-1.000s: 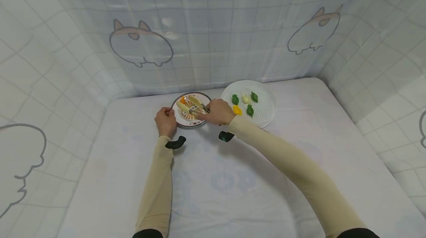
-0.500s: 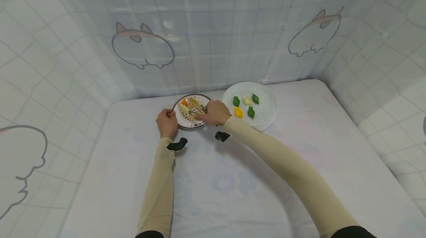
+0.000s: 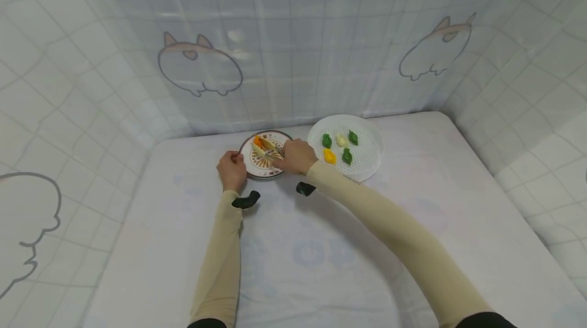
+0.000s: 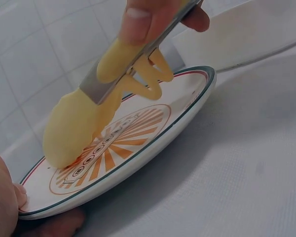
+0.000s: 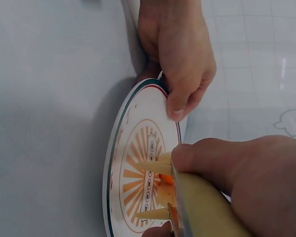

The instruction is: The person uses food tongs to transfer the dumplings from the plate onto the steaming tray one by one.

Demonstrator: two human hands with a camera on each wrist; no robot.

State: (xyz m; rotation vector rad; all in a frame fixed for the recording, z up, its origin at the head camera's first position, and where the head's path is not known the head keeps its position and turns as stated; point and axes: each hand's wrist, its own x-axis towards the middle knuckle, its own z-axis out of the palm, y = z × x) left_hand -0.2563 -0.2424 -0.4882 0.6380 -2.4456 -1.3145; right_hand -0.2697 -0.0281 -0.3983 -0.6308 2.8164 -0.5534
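My left hand [image 3: 231, 170] grips the near-left rim of a patterned plate [image 3: 276, 171], thumb on top and fingers underneath in the left wrist view. In my right hand [image 3: 295, 157] is a pair of tongs [image 4: 71, 128] with metal arms and pale yellow tips, pinched between thumb and fingers. The tips point down over the left part of the plate, around a small orange piece [image 3: 258, 141]. That piece is mostly hidden behind the tips in both wrist views. Orange rays and a ring decorate the plate's middle.
To the right stands a round white perforated tray [image 3: 369, 157]. On it lie several small pepper-shaped pieces: green ones [image 3: 347, 156], a yellow one [image 3: 329, 156] and a cream one [image 3: 342, 140]. A patterned curtain [image 3: 316, 63] rises behind the white-covered table [image 3: 293, 277].
The tongs' tips, spread wide a second ago, have drawn together around the orange piece. My left hand keeps its hold on the plate; the head view has shifted slightly.
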